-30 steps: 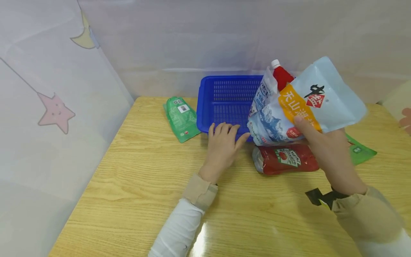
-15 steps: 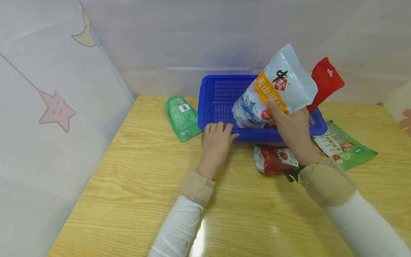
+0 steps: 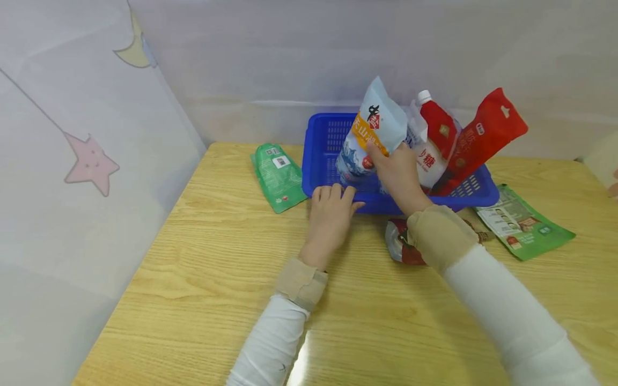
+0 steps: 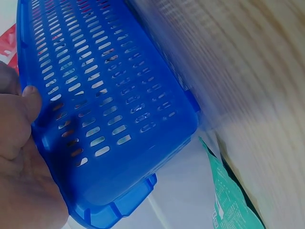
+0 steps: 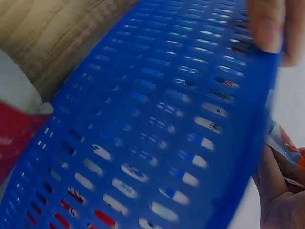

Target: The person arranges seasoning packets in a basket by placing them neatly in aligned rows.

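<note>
My right hand (image 3: 395, 172) grips a pale blue salt pouch (image 3: 368, 134) with an orange band and holds it upright inside the blue slotted basket (image 3: 322, 161) at the table's far side. Behind it in the basket stand a red-and-white spouted pouch (image 3: 434, 140) and a tall red pouch (image 3: 483, 139). My left hand (image 3: 332, 210) rests on the basket's near rim, fingers over the edge; the left wrist view shows the basket wall (image 4: 109, 109) beside my fingers (image 4: 19, 124). The right wrist view shows the same basket wall (image 5: 157, 133) close up.
A green pouch (image 3: 277, 174) lies left of the basket. Another green pouch (image 3: 523, 225) lies at the right. A red ketchup pouch (image 3: 398, 244) lies on the wooden table (image 3: 203, 279) under my right wrist. Pale curtain walls enclose the table on the left and back.
My right hand carried the salt pouch leftward and down into the basket, standing it upright. The spouted pouch and red pouch came into view behind it. The left hand stayed on the rim.
</note>
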Demonstrator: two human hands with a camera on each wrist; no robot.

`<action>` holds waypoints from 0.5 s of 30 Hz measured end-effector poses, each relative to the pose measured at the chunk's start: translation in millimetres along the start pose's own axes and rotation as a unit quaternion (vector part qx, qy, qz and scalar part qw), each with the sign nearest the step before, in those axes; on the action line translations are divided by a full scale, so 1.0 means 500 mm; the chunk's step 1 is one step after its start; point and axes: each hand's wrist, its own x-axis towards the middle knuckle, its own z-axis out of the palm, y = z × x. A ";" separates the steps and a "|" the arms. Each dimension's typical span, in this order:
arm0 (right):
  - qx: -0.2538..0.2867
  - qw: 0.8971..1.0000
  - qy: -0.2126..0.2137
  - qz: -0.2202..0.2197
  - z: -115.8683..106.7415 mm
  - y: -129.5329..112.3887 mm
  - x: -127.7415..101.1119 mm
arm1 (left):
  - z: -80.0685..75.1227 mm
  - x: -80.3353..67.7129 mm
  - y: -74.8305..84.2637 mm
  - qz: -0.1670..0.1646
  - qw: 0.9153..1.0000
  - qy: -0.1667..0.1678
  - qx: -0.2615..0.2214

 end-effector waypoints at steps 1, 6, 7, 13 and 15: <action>-0.012 1.000 -0.005 0.004 0.006 0.001 0.005 | 0.000 0.000 -0.001 0.000 1.000 0.000 0.002; -0.058 0.998 -0.025 0.018 0.028 0.009 0.026 | 0.005 -0.001 -0.002 0.004 1.000 0.019 0.017; -0.064 0.997 -0.028 0.022 0.030 0.011 0.030 | 0.007 -0.001 -0.002 0.005 1.000 0.022 0.020; -0.103 0.994 -0.030 0.027 0.037 0.032 0.046 | 0.005 0.002 -0.003 0.002 1.000 0.006 0.022; -0.119 0.992 -0.031 0.028 0.038 0.039 0.049 | 0.002 0.004 -0.007 0.000 1.000 -0.001 0.015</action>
